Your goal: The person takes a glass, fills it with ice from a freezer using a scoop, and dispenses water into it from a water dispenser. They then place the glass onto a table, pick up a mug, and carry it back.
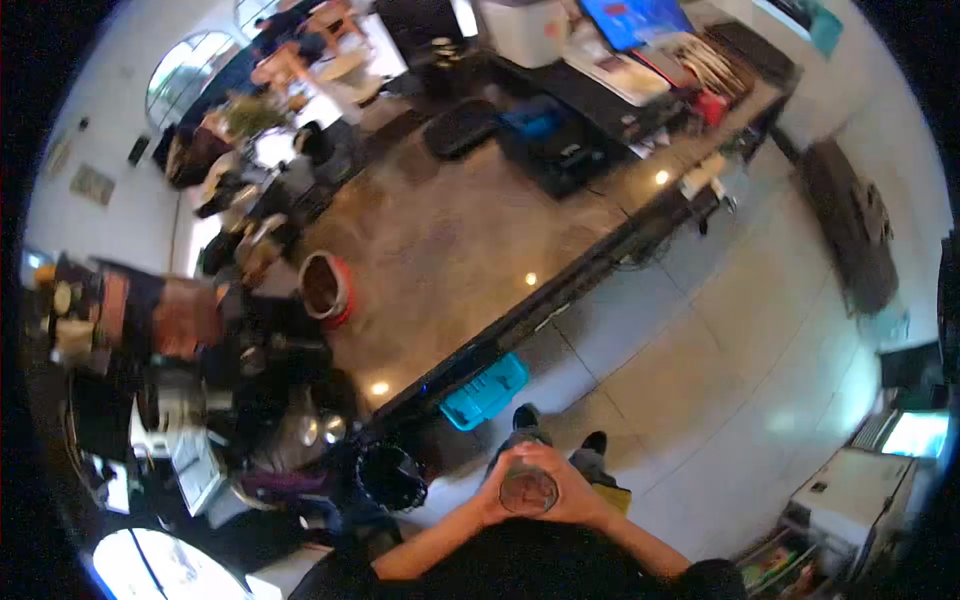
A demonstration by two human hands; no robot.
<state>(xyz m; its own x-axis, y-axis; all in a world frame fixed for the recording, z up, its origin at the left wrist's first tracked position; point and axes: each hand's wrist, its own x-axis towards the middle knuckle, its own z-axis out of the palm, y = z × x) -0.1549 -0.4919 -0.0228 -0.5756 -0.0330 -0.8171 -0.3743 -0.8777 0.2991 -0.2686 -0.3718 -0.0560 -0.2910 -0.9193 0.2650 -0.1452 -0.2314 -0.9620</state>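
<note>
Bench: here it is, a broad brown bench (440, 230) running on the slant through the middle of the frame, its dark edge climbing from lower left to upper right, bright spots of light shining on top.
On the bench: a red-sided pot (345, 290) at the left end, a flat black case (560, 150) towards the top centre, and a bright blue panel (635, 20) right up at the top edge.
Floor: pale tiles (720, 390) sweep across the right half; a turquoise basket (485, 392) sits just beside the bench's edge, centre of the frame, with a dark bin (390, 478) to its lower left.
Room: white wall (100, 160) and an arched window (195, 75) at upper left, a pale cabinet (855, 490) at lower right, and plenty of blur along the left side.
Glass: bottom centre, a clear round glass (528, 490), seen from above through its open mouth; whether anything is in it, I cannot tell.
Left hand: the left hand (492, 497) wraps the glass from the left, fingers curved and clamped on its side.
Right hand: the right hand (575, 492) closes in from the right, fingers clamped on the glass too, the two hands meeting at its far side.
</note>
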